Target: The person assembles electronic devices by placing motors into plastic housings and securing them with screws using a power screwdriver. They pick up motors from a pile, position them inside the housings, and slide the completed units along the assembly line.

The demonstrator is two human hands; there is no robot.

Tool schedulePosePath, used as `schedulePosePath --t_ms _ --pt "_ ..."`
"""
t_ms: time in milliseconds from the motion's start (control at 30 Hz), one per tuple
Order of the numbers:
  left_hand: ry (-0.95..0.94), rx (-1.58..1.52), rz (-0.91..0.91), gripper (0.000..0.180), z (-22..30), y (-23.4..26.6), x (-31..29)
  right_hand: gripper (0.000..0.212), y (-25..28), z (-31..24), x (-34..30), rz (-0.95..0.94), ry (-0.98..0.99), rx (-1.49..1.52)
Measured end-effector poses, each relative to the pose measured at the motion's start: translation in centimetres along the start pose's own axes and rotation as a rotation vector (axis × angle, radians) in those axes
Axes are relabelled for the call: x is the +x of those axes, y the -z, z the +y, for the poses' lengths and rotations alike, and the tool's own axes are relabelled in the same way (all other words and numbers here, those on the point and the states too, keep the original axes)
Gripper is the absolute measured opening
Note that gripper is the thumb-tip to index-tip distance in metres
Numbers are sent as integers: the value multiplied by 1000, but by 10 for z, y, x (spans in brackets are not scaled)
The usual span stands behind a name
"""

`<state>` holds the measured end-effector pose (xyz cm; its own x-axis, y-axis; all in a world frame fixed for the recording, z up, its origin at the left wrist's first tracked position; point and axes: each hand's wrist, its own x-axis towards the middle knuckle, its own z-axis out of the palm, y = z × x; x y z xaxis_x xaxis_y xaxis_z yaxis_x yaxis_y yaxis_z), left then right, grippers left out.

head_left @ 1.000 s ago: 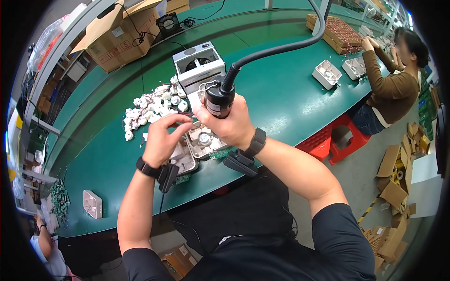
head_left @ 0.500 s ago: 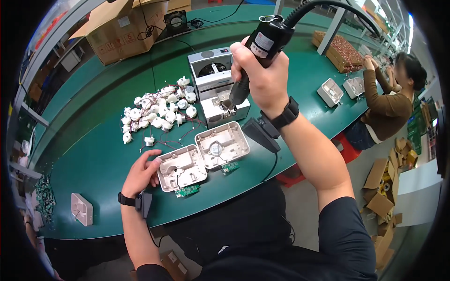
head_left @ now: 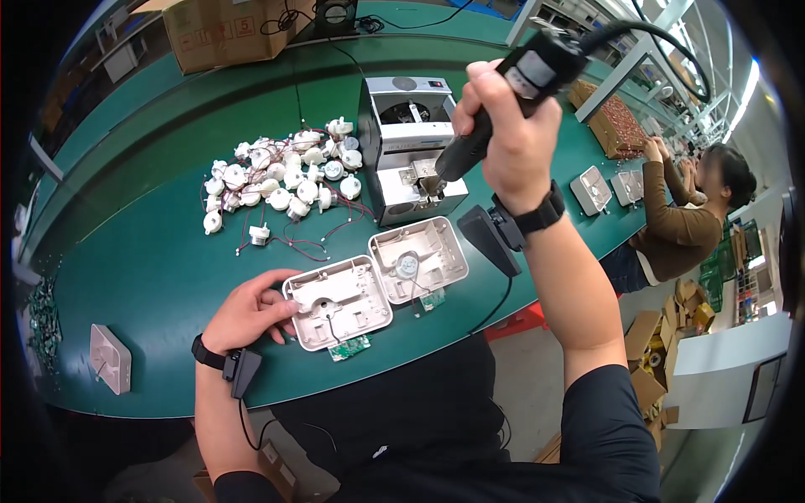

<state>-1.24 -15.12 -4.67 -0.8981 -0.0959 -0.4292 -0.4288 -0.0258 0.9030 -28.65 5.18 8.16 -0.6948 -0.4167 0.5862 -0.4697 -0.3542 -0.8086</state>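
My right hand [head_left: 518, 138] is wrapped round a black electric screwdriver [head_left: 467, 151], held tilted with its cable running off the top. Its lower end is over the front of a grey screw feeder [head_left: 415, 136]; the tip itself is hard to make out. My left hand [head_left: 250, 312] rests at the left edge of an off-white plastic housing [head_left: 356, 291], thumb at the rim and other fingers bent beside it. A green circuit board [head_left: 350, 348] hangs out by a wire below that housing. Touching it on the right is a second housing half [head_left: 449, 243] with a round white part [head_left: 407, 266] inside.
Behind lies a pile of white motor-like parts [head_left: 281, 172] with dark red wires. Another housing [head_left: 111, 359] and small boards [head_left: 44, 323] are at far left. At right, a person [head_left: 692, 210] sits near two housings [head_left: 591, 191]. A cardboard box [head_left: 226, 38] stands at the back.
The view has shifted, so the housings and feeder appear farther right. My right hand keeps the screwdriver at the feeder, and my left hand stays at the left housing's edge.
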Motion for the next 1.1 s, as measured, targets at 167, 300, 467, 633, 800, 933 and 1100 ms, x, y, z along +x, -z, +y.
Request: schedulePosePath --t_ms 167,300,467,633,800,933,1100 --pt "12 -2 -4 43 -6 -7 0 18 0 -1 -7 -17 -123 29" --pt "18 -45 30 34 0 -9 2 17 1 -27 -39 -86 -126 160" --pt "-83 50 147 25 -6 -15 3 18 -13 -31 -79 -200 -158 178" --pt "-187 210 320 20 -10 -28 7 21 -17 -8 -95 -234 -137 73" --pt "-286 398 448 16 -17 -31 9 23 -19 1 -100 -223 -144 83" --pt "-328 410 496 16 -16 -32 8 22 -17 6 -101 -237 -156 66" --pt "-299 401 509 16 -17 -33 9 22 -20 10 -102 -237 -175 116"
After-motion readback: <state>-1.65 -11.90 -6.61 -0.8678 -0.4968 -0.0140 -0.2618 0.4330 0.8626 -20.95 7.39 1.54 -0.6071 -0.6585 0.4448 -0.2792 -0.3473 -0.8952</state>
